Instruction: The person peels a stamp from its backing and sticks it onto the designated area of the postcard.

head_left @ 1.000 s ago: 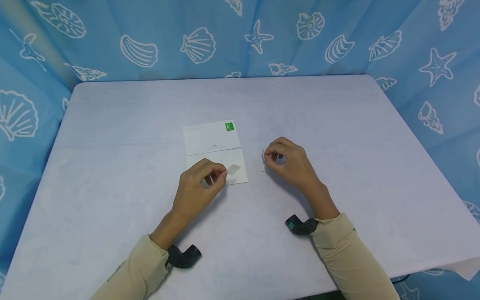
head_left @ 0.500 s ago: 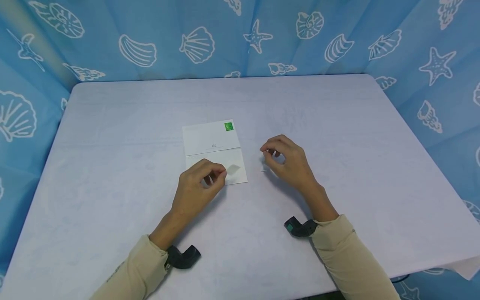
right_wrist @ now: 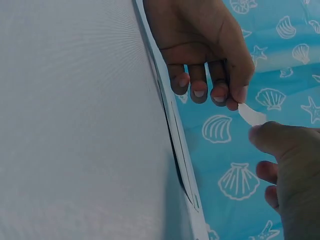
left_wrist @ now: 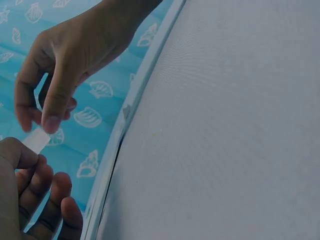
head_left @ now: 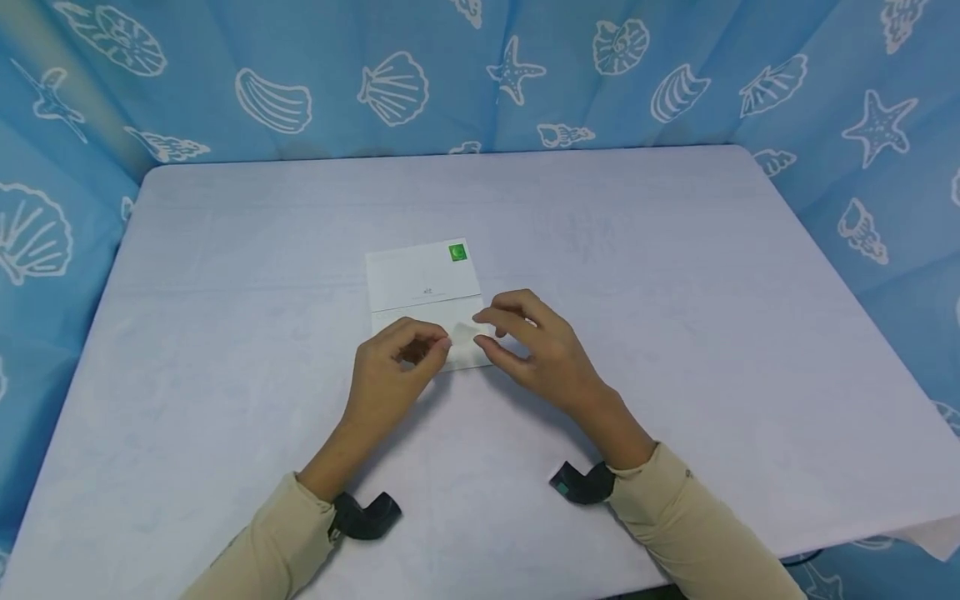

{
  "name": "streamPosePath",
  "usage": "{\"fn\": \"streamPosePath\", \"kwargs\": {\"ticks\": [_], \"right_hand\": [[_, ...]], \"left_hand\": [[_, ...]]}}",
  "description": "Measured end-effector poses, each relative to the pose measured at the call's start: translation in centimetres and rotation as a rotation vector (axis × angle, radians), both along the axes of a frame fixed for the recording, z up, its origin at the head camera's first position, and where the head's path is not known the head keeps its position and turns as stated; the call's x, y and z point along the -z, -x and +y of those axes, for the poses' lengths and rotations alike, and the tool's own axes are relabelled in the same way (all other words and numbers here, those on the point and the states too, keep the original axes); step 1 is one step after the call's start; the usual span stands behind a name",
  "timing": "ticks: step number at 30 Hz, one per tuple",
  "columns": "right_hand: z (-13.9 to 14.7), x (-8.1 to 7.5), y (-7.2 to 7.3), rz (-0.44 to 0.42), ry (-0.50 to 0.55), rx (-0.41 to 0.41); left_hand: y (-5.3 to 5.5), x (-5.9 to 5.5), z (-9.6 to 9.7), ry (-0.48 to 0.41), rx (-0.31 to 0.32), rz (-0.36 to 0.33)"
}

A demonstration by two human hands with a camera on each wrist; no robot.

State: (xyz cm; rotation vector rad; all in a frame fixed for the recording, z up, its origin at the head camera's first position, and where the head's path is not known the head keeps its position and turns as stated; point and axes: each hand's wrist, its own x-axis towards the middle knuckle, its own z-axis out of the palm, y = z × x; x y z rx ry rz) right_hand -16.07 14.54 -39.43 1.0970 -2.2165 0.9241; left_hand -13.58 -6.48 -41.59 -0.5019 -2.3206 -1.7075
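Observation:
My left hand (head_left: 390,367) pinches a small whitish slip (right_wrist: 251,115) between thumb and forefinger, above the near part of a white paper (head_left: 408,271). That paper lies on the table, has a line across its middle and bears a green square (head_left: 457,252) at its far right corner. Close on the slip's right side is my right hand (head_left: 551,358), thumb and forefinger apart around its free end. In the left wrist view the slip (left_wrist: 36,141) spans the space between both hands' fingertips. Whether my right fingers touch it I cannot tell.
A white cloth covers the table (head_left: 247,250). Blue curtains (head_left: 330,50) with shell prints hang along its back and sides. Black wrist cameras (head_left: 367,515) sit at both sleeves, just above the table.
My right hand has moved left and a little nearer to me, towards the slip, and its thumb and forefinger have parted. My left hand has stayed almost still.

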Motion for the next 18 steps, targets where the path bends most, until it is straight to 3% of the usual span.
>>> {"fn": "streamPosePath", "kwargs": {"ticks": [8,18], "right_hand": [[-0.27,-0.14,0.03,0.099,-0.059,-0.030],[-0.34,-0.19,0.11,0.117,-0.078,-0.017]], "left_hand": [[-0.05,0.06,-0.03,-0.012,0.005,-0.034],[-0.15,-0.24,0.08,-0.036,0.027,-0.062]]}}
